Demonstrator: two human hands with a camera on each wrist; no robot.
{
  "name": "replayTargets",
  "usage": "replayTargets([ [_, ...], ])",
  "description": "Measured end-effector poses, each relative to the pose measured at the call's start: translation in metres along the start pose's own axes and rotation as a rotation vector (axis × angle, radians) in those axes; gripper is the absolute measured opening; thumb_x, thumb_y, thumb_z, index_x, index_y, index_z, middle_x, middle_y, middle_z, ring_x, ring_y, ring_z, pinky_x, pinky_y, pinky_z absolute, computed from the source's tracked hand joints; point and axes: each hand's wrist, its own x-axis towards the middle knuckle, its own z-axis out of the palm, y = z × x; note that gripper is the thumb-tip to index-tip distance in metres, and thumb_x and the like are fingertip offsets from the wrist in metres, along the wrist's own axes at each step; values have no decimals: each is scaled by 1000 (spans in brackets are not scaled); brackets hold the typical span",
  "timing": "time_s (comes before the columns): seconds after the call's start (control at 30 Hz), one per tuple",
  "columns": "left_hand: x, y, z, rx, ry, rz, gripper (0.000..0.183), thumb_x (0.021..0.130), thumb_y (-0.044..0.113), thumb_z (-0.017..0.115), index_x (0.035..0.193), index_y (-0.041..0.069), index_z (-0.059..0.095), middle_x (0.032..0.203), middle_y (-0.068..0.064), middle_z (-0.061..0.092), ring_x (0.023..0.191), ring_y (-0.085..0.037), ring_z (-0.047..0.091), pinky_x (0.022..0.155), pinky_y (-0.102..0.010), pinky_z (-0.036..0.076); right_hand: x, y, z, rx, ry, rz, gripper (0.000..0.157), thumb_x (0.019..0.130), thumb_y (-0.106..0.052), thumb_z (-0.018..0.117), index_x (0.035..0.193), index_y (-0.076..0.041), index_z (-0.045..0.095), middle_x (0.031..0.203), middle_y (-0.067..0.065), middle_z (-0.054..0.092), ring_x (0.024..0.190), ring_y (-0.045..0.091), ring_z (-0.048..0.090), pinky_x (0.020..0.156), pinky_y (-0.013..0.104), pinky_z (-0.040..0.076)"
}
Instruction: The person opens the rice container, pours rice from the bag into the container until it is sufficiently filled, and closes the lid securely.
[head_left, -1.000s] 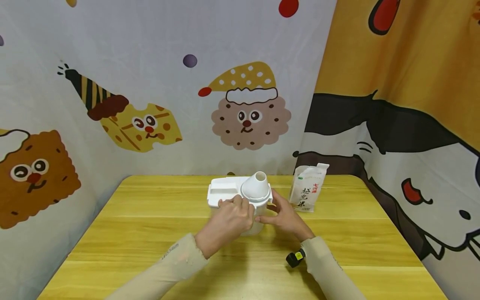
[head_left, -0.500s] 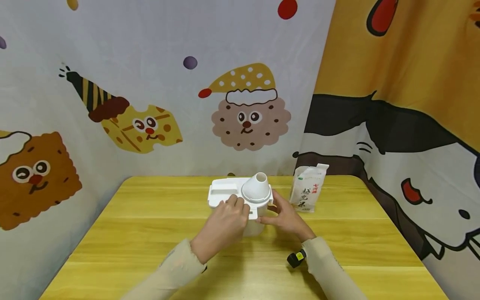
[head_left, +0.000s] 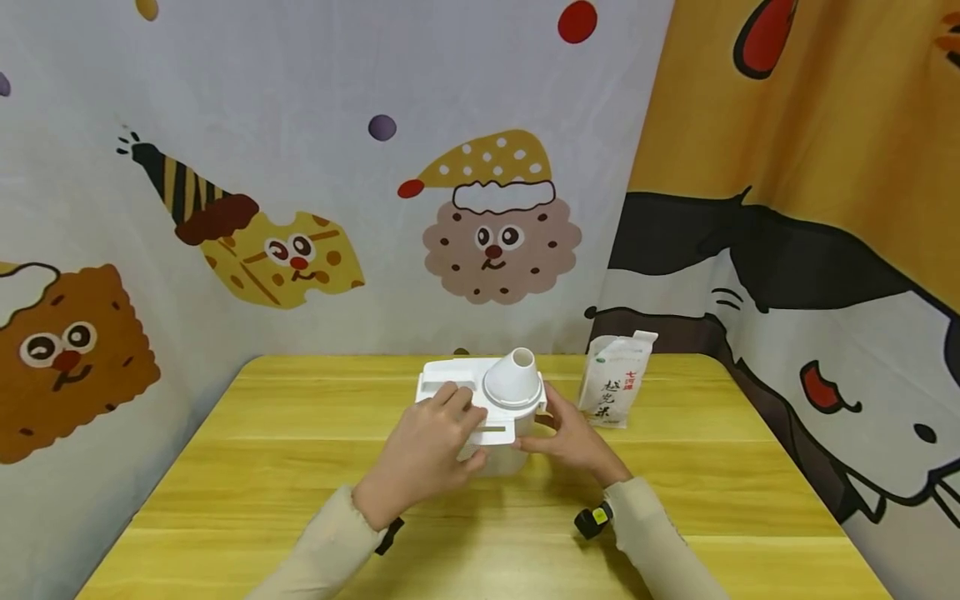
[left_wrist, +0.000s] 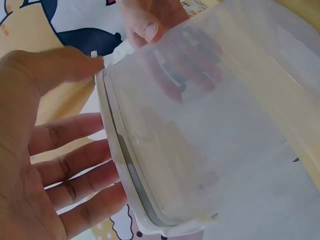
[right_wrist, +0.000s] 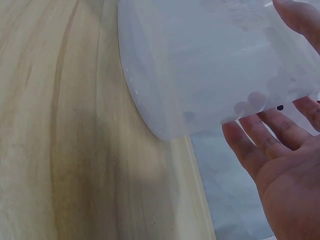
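Note:
A translucent plastic storage container [head_left: 501, 463] with a white lid [head_left: 450, 367] stands upright mid-table. A white cone-shaped cup [head_left: 513, 380] sits on the lid's right part. My left hand [head_left: 420, 450] lies at the lid's front left, fingers on top and thumb by the front edge. In the left wrist view its fairly straight fingers touch the lid's rim [left_wrist: 116, 146]. With thumb and fingers on either side, my right hand [head_left: 573, 439] holds the container's right side. The right wrist view shows its fingertips against the clear wall [right_wrist: 200, 70].
A white paper bag [head_left: 617, 379] with red and black lettering stands just behind and right of the right hand. The yellow wooden table [head_left: 270, 450] ends at a cartoon-printed curtain [head_left: 375, 50]. Small black devices [head_left: 592, 521] are strapped at both wrists.
My left hand has shifted left along the lid and its curled fingers have loosened and spread. More of the lid's front edge, with a slot, shows now. The right hand stays put.

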Motion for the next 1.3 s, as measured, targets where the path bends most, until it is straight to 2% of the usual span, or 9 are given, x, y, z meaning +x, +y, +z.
replayTargets([
  [0.13,-2,-4,1,-76,33,-13,34,77,41,85,96,14,76,96,0,65,89,-16,59,65,-27,59,0,-1,0,-12,0,-2,93,80,-25,90,156,-34,36,157,-3,46,144,28,44,114,59,44],
  [0.33,-7,-14,4,-241,143,-46,24,81,29,85,92,12,73,97,0,65,90,-15,61,68,-25,57,1,-2,0,-28,-2,-12,93,80,-24,90,156,-33,36,156,-2,47,143,27,45,114,58,44],
  [0.53,-16,-30,8,-319,213,-119,27,85,22,82,105,8,70,109,-4,64,101,-20,61,76,-30,60,0,-3,0,-38,6,2,95,79,-25,91,156,-32,36,155,-1,47,143,28,46,114,57,45],
  [0.73,-23,-42,13,-367,245,-205,36,89,21,78,119,5,68,118,-8,64,109,-23,61,80,-34,60,-1,-4,1,-25,20,3,95,77,-25,91,155,-31,38,154,-1,49,142,29,47,113,57,46],
  [0.93,-30,-54,24,-469,224,-344,45,94,23,75,134,6,61,130,-8,61,120,-24,59,100,-42,55,-2,-3,3,-21,39,-2,97,76,-26,93,155,-33,38,154,-3,49,142,27,46,113,55,46],
  [1.1,-34,-62,35,-616,171,-458,50,98,27,71,144,14,55,136,-8,60,124,-26,59,100,-49,55,-2,-3,4,-22,51,-4,97,76,-27,93,155,-34,37,154,-4,49,141,27,47,113,55,47],
  [1.3,-36,-71,41,-865,84,-554,58,97,27,73,150,19,50,147,-13,56,133,-32,56,102,-54,55,-2,-1,5,-22,52,-9,96,77,-28,92,155,-34,38,153,-4,50,140,28,49,112,55,48],
])
